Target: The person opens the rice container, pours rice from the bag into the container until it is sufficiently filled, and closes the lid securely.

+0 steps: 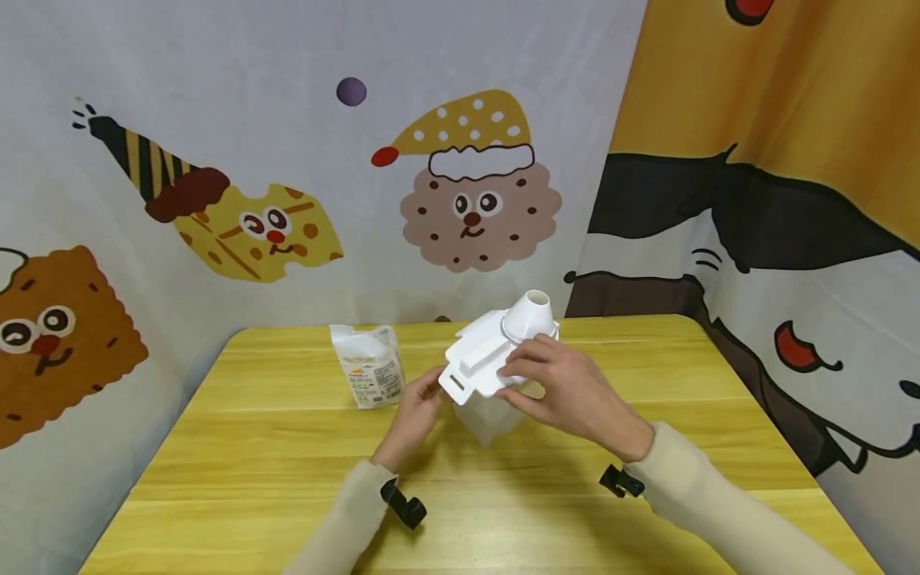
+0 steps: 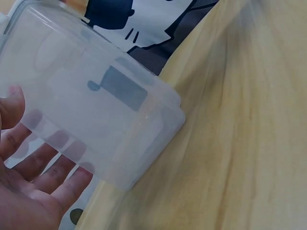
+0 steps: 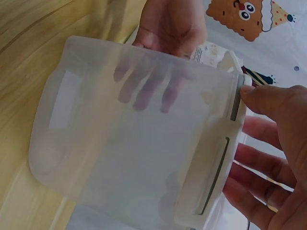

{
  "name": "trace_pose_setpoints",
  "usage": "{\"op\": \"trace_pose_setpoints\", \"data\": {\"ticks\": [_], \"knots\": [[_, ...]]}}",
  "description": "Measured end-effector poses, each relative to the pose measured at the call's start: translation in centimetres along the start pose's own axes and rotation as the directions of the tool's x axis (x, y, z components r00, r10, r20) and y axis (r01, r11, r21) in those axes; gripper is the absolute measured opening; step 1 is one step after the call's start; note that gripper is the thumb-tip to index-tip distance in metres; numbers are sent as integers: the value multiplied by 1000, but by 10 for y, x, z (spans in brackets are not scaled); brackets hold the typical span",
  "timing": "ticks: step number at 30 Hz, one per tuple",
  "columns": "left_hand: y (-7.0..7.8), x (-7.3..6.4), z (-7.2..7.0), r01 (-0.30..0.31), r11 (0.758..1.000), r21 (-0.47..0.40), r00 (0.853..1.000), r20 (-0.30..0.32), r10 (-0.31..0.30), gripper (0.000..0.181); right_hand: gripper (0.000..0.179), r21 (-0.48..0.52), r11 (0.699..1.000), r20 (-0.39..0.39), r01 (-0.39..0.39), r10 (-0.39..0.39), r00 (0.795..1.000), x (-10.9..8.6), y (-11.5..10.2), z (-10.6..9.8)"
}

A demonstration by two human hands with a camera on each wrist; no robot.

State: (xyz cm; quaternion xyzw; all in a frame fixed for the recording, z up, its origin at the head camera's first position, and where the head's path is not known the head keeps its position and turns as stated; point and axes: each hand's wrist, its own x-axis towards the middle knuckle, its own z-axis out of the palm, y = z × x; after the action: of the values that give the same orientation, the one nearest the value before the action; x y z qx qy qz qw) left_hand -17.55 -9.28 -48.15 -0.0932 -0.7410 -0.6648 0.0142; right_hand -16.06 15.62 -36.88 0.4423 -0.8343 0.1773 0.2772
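Observation:
A translucent plastic storage container (image 1: 489, 422) with a white lid (image 1: 483, 351) is tilted over the table. A white cone-shaped piece (image 1: 529, 319) stands on the lid, narrow end up. My left hand (image 1: 415, 411) holds the container's side; in the left wrist view its thumb and fingers lie on either side of a wall edge of the container (image 2: 100, 110). My right hand (image 1: 571, 391) grips the lid's near edge beside the cone. The right wrist view shows its thumb on the rim and its fingers over the lid's top. The container's contents cannot be made out.
A white printed bag (image 1: 375, 371) stands on the wooden table (image 1: 251, 463), left of the container. Behind the table hangs a cartoon-printed cloth (image 1: 273, 144). Each wrist wears a black strap mount (image 1: 405, 505).

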Motion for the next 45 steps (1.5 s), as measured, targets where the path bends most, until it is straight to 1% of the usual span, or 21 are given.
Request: {"op": "trace_pose_setpoints", "data": {"ticks": [3,6,9,13,16,18,20,22,23,26,28,32,35,37,40,43,45], "knots": [[-1,5,0,33,999,-13,999,-7,-33,40,26,-28,1000,-17,-11,11,1000,2,-3,3],[-3,9,0,53,998,-36,999,1,-53,45,24,-55,998,-32,-29,28,999,5,-6,6],[-3,14,-1,81,994,-74,997,14,-80,48,23,-81,995,-55,-53,49,997,7,-9,11],[-4,20,-2,124,984,-132,992,38,-120,47,23,-113,990,-107,-82,70,992,11,-13,18],[-5,23,-1,122,978,-171,992,52,-115,47,24,-136,987,-142,-90,70,987,13,-16,23],[-5,25,-1,121,974,-194,992,54,-112,46,24,-150,985,-148,-90,68,987,15,-18,26],[-5,25,0,116,970,-214,993,55,-106,46,25,-163,983,-139,-89,66,988,16,-19,27],[-5,25,0,124,966,-226,992,54,-115,46,25,-171,981,-118,-87,67,991,16,-19,27],[-5,25,1,132,964,-230,991,54,-122,46,25,-175,981,-101,-86,69,992,15,-20,26],[-5,25,0,127,964,-232,992,56,-117,45,25,-179,981,-44,-73,66,997,15,-19,20],[-4,24,-1,134,958,-255,991,56,-124,45,25,-164,985,-5,-60,60,998,14,-17,15],[-3,21,-7,126,955,-268,991,78,-109,46,26,-116,993,45,-32,37,998,13,-13,6],[-1,16,-12,96,969,-228,990,122,-69,52,28,-88,996,72,-3,9,997,10,-10,1],[1,11,-14,71,980,-188,987,154,-42,59,31,-84,996,87,20,-13,996,9,-10,0],[3,5,-18,23,985,-171,980,199,12,71,36,-99,994,104,51,-41,994,7,-9,-1],[7,2,-19,-16,985,-170,968,246,58,85,42,-142,987,122,80,-63,991,6,-9,-2],[7,1,-18,-29,988,-153,965,255,68,90,46,-180,978,140,102,-77,987,6,-9,-1]]}}
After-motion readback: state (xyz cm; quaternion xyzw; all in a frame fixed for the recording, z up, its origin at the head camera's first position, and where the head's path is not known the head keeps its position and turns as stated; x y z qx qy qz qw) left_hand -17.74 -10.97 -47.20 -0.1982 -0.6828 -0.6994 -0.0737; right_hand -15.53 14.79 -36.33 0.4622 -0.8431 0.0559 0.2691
